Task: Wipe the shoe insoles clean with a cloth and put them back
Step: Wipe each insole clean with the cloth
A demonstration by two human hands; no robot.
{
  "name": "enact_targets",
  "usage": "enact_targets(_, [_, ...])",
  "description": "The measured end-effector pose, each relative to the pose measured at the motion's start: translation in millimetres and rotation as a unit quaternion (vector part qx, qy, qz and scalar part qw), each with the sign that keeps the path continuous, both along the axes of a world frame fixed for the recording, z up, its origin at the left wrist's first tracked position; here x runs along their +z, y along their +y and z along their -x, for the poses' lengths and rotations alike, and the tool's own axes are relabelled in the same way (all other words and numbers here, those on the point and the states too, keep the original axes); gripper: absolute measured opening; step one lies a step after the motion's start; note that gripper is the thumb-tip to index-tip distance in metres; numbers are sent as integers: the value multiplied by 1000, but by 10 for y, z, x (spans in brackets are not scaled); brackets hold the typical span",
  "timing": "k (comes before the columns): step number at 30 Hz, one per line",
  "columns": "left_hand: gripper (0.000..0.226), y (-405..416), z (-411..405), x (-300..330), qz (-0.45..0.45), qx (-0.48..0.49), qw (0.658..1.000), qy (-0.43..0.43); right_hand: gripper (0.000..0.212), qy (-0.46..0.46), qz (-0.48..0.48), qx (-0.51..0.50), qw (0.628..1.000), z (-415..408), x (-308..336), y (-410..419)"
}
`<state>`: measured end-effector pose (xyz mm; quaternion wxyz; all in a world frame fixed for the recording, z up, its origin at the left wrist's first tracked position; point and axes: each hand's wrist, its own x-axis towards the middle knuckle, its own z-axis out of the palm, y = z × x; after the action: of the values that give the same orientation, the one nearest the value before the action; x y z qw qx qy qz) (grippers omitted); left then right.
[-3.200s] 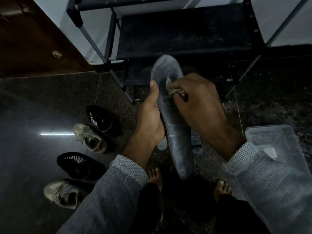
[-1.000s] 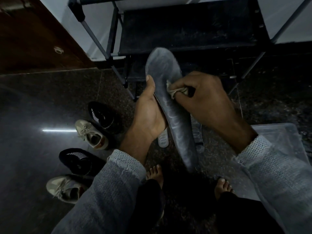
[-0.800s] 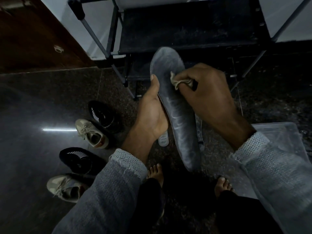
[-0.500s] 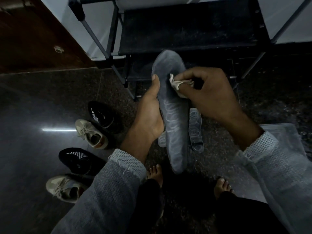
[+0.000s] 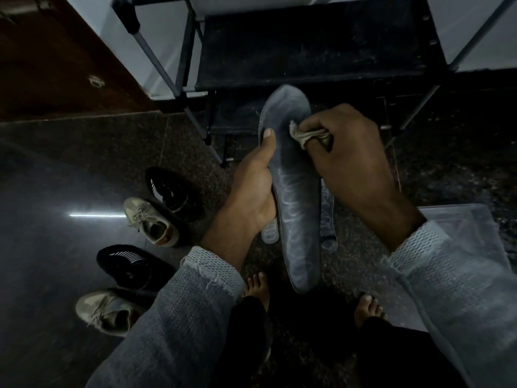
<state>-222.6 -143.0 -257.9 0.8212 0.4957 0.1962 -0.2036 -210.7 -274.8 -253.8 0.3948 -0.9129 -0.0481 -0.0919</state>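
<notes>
Cloth [image 5: 303, 135] shifted toward toe | insole [image 5: 296, 197] tilted | left hand [image 5: 251, 189] gripping

Four shoes are counted: two black [image 5: 170, 193] [image 5: 127, 266] and two beige [image 5: 152, 222] [image 5: 107, 310]. Three insoles are seen: one grey [image 5: 296, 208], two translucent [image 5: 270, 233] [image 5: 327, 217]. One cloth [image 5: 303, 134] is seen.

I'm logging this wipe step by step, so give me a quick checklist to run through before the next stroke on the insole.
1. Left hand grips the grey insole firmly: ok.
2. Cloth pinched in right hand: ok.
3. Cloth touching insole surface: ok, near the toe end.
4. Heel end wiped: cannot tell.
5. Shoes within reach for refitting: ok, on the floor to the left.
6. Other insoles below wiped: cannot tell.
</notes>
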Motion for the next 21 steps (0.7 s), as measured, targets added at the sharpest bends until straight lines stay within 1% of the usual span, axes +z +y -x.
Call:
enact_targets(4, [47, 21, 7, 9, 11, -3, 1000, 15, 19, -1, 18, 46, 999, 50, 2, 120])
enact_targets(9, [45, -7, 7, 7, 5, -7, 1000, 9, 18, -15, 51, -24, 998, -36, 20, -20])
enact_targets(11, [43, -19, 5, -2, 5, -7, 1000, 8, 16, -17, 49, -30, 998, -43, 19, -57])
enact_targets(15, [48, -2, 9, -3, 21, -10, 1000, 14, 17, -6, 19, 62, 998, 42, 33, 86])
enact_targets(17, [50, 17, 12, -10, 28, -5, 999, 17, 17, -3, 7, 92, 996, 72, 38, 161])
enact_targets(19, [49, 19, 15, -12, 31, -6, 999, 17, 16, -8, 10, 78, 997, 49, 28, 149])
enact_targets(21, [49, -4, 25, -14, 26, -15, 999, 14, 17, -10, 33, 31, 999, -8, 3, 68])
